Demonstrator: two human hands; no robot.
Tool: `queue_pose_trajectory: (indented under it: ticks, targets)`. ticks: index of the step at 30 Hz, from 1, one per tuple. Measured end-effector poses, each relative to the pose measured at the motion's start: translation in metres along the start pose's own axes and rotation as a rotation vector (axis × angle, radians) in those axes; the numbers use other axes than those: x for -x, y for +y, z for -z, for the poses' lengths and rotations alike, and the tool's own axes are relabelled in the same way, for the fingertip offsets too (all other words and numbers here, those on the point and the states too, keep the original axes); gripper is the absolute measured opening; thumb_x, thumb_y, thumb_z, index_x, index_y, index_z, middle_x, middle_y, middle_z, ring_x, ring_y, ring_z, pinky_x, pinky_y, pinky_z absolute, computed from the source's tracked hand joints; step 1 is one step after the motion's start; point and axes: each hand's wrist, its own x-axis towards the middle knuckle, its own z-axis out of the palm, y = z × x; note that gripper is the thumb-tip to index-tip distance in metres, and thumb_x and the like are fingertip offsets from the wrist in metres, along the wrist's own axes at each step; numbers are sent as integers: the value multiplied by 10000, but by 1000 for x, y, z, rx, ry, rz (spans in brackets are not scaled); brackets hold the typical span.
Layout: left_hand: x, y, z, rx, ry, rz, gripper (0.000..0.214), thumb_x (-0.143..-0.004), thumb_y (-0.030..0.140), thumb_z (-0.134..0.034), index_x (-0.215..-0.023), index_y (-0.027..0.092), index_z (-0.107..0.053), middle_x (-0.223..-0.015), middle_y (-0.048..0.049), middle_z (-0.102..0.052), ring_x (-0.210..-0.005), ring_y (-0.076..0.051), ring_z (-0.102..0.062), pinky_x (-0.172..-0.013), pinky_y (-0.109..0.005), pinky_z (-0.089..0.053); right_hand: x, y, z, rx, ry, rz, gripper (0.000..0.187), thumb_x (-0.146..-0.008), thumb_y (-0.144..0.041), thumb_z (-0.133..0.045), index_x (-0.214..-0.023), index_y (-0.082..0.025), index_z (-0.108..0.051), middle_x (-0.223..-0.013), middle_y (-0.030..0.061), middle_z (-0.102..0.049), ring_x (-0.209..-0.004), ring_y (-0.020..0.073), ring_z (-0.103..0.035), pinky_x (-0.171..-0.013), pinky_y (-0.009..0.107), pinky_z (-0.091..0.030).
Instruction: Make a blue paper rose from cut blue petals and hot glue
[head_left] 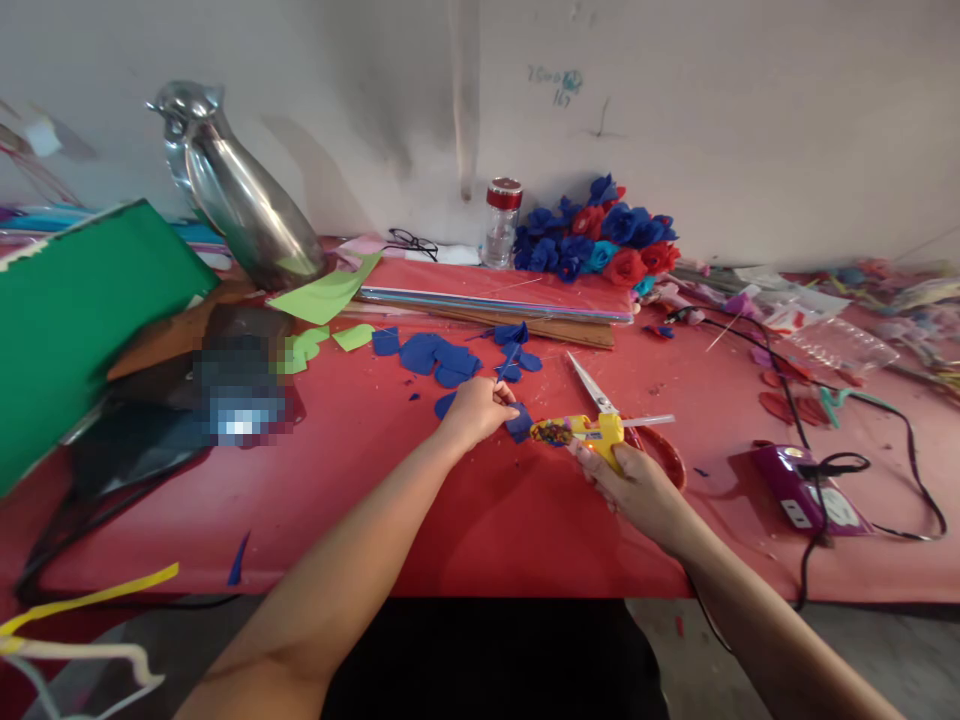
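The left hand (480, 410) is over the middle of the red tabletop (480, 545), its thumb and forefinger pinched together around a blue petal (517, 424). A thin dark strand (508, 364) rises at the same fingertips; whether they grip it too, I cannot tell. The right hand (628, 482) has its fingers clamped around the handle of a yellow glue gun (610, 432), which points left so that its speckled front end (551, 432) sits right beside the petal. A clear glue stick (651, 421) juts from the rear of the gun, to the right.

Loose blue petals (452, 362) lie on the far side of the left hand, and open scissors (592, 384) lie just beyond the gun, with a bunch of blue and red artificial roses (596, 240) farther off by the wall.

The likeliest trouble is a burn, if the gun is hot: the left fingertips are so near its front end that a small slip could bring them into contact. Too much glue could smear the petal or stick it to the fingers. Swinging the gun away carelessly could knock the scissors, whose blades point away from the person
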Motion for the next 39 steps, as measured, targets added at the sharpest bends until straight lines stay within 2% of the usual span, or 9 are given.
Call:
queue_pose_trajectory:
  ticks: [4,13,17,22,27,30,32,36,39]
  targets:
    - [0,-1,-1,8,8,-10,43,-616,138,-652,-639,154,-619,-599,-4,-606,-608,-133,-555,-626,-264,-424,-2,0,2,76,2,-48,448,-791,-606,-459,-631,-190,-506,-539,-14,-480,-453,105,-419,-424,244,-327]
    - [-1,-2,0,54,-13,-19,67,-613,123,-654,-622,158,-597,-592,2,-606,-599,-120,-560,-576,-232,-410,-2,-8,6,270,42,-18,460,-809,-605,-395,-547,-227,-417,-476,-1,-456,-446,138,-445,-440,265,-313]
    - [-4,-5,-1,35,-6,-24,78,-605,139,-667,-619,162,-594,-589,2,-612,-599,-125,-564,-566,-231,-410,1,-13,6,370,74,50,399,-841,-539,-392,-594,-234,-463,-497,18,-499,-474,171,-496,-453,276,-308]
    - [-6,-8,-2,43,-2,-35,87,-600,138,-665,-623,164,-586,-590,4,-605,-600,-124,-564,-567,-227,-418,9,-11,1,552,99,150,310,-875,-433,-378,-750,-209,-551,-654,74,-619,-610,231,-601,-524,303,-357]
    - [-6,-9,-2,47,-7,-40,78,-603,146,-663,-642,163,-598,-591,8,-602,-601,-119,-560,-569,-220,-417,17,-10,-3,723,101,293,210,-879,-357,-417,-766,-207,-511,-644,55,-598,-523,199,-569,-458,291,-264]
    - [-6,-9,-3,43,-3,-42,73,-604,151,-663,-637,164,-599,-585,10,-596,-599,-120,-556,-567,-223,-411,19,-11,-2,739,67,379,170,-881,-272,-391,-747,-209,-474,-642,40,-590,-523,183,-564,-472,284,-261]
    - [-6,-8,-2,35,-2,-37,75,-604,148,-663,-629,164,-594,-581,13,-589,-595,-121,-551,-570,-228,-407,20,-11,0,738,47,383,162,-878,-251,-380,-756,-208,-476,-623,27,-583,-507,169,-552,-472,277,-253]
    - [-3,-3,-1,26,1,-15,89,-607,138,-665,-612,169,-581,-561,22,-572,-595,-124,-548,-594,-243,-406,21,-9,11,656,37,306,223,-872,-346,-413,-755,-208,-542,-672,50,-625,-524,168,-556,-464,268,-267]
    - [-1,0,0,23,-2,-2,103,-606,135,-672,-602,172,-576,-561,24,-570,-603,-127,-551,-610,-250,-410,11,-6,30,454,18,192,316,-839,-463,-454,-713,-209,-593,-652,52,-635,-560,179,-570,-489,267,-338]
